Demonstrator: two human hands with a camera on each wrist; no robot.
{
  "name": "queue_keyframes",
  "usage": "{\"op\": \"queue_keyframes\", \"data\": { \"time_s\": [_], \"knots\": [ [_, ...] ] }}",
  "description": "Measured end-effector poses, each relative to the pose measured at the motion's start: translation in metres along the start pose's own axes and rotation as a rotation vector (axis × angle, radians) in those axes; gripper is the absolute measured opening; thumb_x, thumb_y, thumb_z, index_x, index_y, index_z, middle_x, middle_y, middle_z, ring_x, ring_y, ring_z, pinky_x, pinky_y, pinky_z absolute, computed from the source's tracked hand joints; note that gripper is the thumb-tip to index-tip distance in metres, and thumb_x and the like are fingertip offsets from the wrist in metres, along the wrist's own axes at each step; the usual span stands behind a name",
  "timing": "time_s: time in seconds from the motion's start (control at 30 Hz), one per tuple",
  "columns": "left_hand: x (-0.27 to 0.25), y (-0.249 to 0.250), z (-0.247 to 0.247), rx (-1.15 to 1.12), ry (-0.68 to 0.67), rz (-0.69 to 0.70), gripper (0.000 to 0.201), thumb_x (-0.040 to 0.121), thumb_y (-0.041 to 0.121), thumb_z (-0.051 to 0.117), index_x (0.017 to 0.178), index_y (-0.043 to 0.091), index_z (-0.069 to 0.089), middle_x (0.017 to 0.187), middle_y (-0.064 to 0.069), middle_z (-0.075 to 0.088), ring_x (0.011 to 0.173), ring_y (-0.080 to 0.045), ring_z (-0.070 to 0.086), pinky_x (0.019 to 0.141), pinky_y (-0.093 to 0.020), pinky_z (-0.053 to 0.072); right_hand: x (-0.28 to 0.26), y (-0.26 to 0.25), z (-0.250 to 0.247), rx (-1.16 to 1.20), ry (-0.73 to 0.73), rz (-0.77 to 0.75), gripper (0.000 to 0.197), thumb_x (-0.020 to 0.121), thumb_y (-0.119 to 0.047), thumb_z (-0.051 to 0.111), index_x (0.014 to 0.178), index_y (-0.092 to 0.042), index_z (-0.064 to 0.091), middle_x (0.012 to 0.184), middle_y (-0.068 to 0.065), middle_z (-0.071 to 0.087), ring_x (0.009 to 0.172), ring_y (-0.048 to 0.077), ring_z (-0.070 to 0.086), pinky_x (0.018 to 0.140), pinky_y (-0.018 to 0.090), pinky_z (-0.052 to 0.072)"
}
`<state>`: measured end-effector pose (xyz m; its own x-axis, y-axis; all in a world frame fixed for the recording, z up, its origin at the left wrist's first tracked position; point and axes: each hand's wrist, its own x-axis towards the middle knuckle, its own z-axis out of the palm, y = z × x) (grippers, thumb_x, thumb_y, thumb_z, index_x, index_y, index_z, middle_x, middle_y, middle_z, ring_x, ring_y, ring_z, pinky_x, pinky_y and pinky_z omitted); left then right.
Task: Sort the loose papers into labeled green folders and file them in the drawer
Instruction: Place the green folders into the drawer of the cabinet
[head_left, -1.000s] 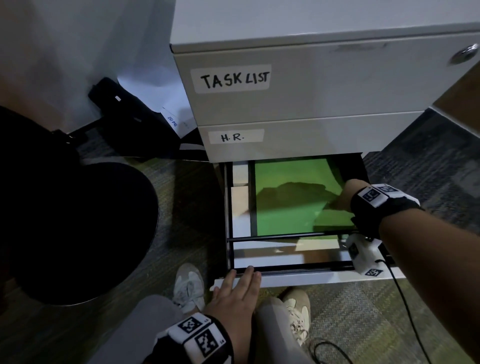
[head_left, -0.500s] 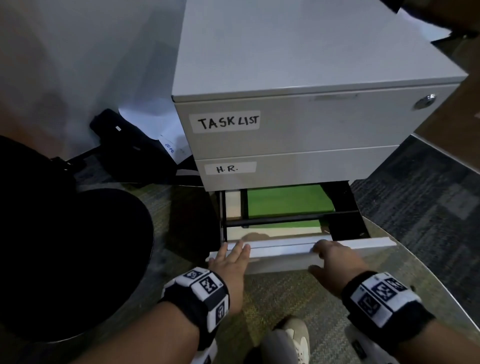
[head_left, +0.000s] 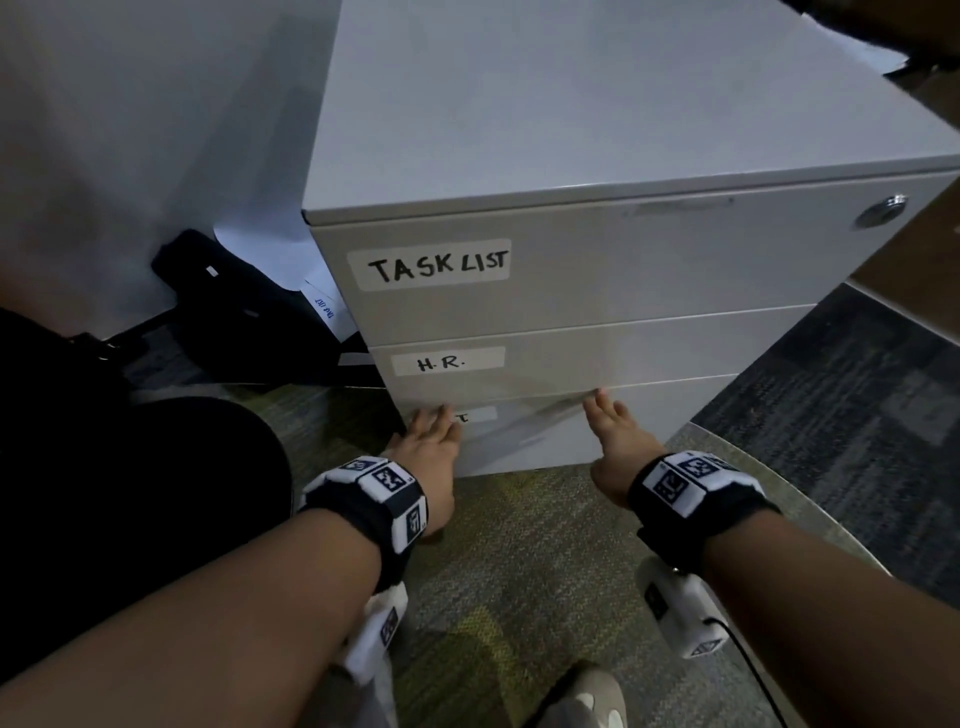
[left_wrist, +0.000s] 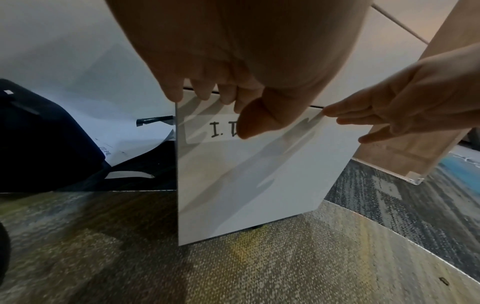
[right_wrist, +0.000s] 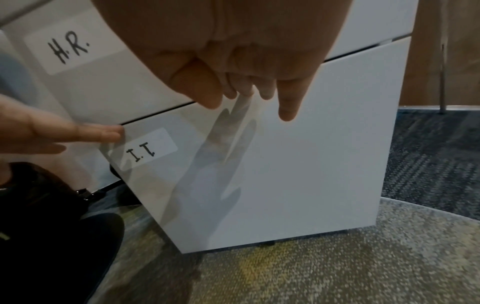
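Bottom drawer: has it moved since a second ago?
Yes. The bottom drawer slid inward; its front now sits about flush under the H.R. drawer, green folder hidden.

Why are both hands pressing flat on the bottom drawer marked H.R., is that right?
Nearly. Both the left hand and right hand press flat on the bottom drawer, but the right wrist view shows its label reads I.T.; H.R. marks the drawer above.

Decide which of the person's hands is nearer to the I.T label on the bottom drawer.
Left. The left hand presses the bottom drawer right beside the I.T label, its thumb overlapping it; the right hand presses further right, apart from it.
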<state>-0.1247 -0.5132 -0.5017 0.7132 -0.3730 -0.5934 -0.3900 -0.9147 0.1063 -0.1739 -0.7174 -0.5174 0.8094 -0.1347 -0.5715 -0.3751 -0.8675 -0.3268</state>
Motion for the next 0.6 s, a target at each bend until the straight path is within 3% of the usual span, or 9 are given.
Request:
{"op": "queue_keyframes", "data": {
  "time_s": [0.1,0.13,0.2,0.23,0.3,0.37,0.43,0.5,0.6],
  "knots": [
    [-0.002,-0.007,0.002,-0.124,0.047,0.013,0.071,0.092,0.006,0.05,0.152,0.014,0.015,0.16,0.001,-0.002,0.147,-0.021,0.004,0.117,-0.032,0.012,-0.002,0.005,-0.007,0.044,0.004,0.02,0.078,0.09,-0.002,0.045,0.153,-0.02,0.003,0.16,-0.002,-0.003,0.146,0.017,0.011,0.114,0.026,0.019],
    [-0.005,-0.01,0.004,-0.227,0.128,-0.007,0.065,0.091,0.007,0.052,0.149,0.015,0.026,0.159,0.0,0.009,0.144,-0.022,0.016,0.115,-0.029,0.019,-0.004,0.011,-0.012,0.102,0.066,0.069,0.074,0.09,-0.005,0.048,0.152,-0.02,0.012,0.159,0.002,0.013,0.141,0.02,0.028,0.109,0.026,0.029],
    [-0.009,-0.016,0.006,-0.431,0.363,-0.111,0.052,0.086,0.011,0.061,0.135,0.014,0.044,0.147,-0.006,0.027,0.132,-0.024,0.036,0.107,-0.03,0.032,-0.011,0.026,-0.028,0.285,0.289,0.243,0.062,0.087,-0.013,0.056,0.146,-0.016,0.035,0.141,0.014,0.047,0.118,0.027,0.054,0.094,0.028,0.042],
    [-0.01,-0.018,0.004,-0.543,0.495,-0.189,0.05,0.082,0.015,0.068,0.128,0.012,0.047,0.142,-0.009,0.031,0.126,-0.026,0.042,0.103,-0.033,0.037,-0.014,0.034,-0.038,0.392,0.435,0.322,0.059,0.085,-0.017,0.062,0.141,-0.013,0.041,0.134,0.017,0.052,0.113,0.029,0.057,0.093,0.03,0.043],
    [-0.008,-0.022,-0.005,-0.834,0.706,-0.279,0.066,0.073,0.024,0.08,0.126,0.011,0.043,0.138,-0.01,0.035,0.119,-0.023,0.046,0.098,-0.037,0.043,-0.017,0.052,-0.059,0.608,0.693,0.411,0.076,0.076,-0.026,0.077,0.139,-0.005,0.039,0.138,0.019,0.046,0.121,0.032,0.05,0.099,0.035,0.04],
    [-0.007,-0.022,-0.022,-1.096,0.797,-0.214,0.074,0.071,0.028,0.08,0.131,0.015,0.038,0.136,-0.007,0.043,0.115,-0.018,0.049,0.098,-0.039,0.045,-0.02,0.062,-0.079,0.766,0.822,0.366,0.095,0.068,-0.031,0.084,0.143,-0.006,0.031,0.143,0.015,0.04,0.129,0.03,0.042,0.106,0.038,0.036],
    [-0.008,-0.021,-0.038,-1.223,0.827,-0.183,0.061,0.077,0.033,0.075,0.127,0.016,0.044,0.127,-0.006,0.056,0.112,-0.021,0.057,0.098,-0.041,0.047,-0.021,0.065,-0.096,0.861,0.86,0.279,0.09,0.068,-0.033,0.083,0.14,-0.009,0.034,0.136,0.01,0.048,0.123,0.023,0.048,0.1,0.032,0.039],
    [-0.01,-0.021,-0.048,-1.187,0.828,-0.252,0.046,0.083,0.036,0.069,0.119,0.011,0.053,0.116,-0.009,0.063,0.107,-0.026,0.061,0.095,-0.037,0.048,-0.022,0.064,-0.108,0.887,0.842,0.283,0.079,0.073,-0.038,0.078,0.135,-0.008,0.041,0.128,0.009,0.056,0.112,0.018,0.053,0.089,0.025,0.038],
    [-0.01,-0.021,-0.052,-1.129,0.813,-0.285,0.036,0.08,0.039,0.073,0.101,0.015,0.056,0.104,-0.009,0.067,0.097,-0.026,0.063,0.088,-0.035,0.05,-0.023,0.067,-0.118,0.853,0.802,0.331,0.075,0.075,-0.049,0.073,0.132,-0.008,0.045,0.126,0.011,0.058,0.115,0.026,0.054,0.088,0.027,0.037]
  ]
}}
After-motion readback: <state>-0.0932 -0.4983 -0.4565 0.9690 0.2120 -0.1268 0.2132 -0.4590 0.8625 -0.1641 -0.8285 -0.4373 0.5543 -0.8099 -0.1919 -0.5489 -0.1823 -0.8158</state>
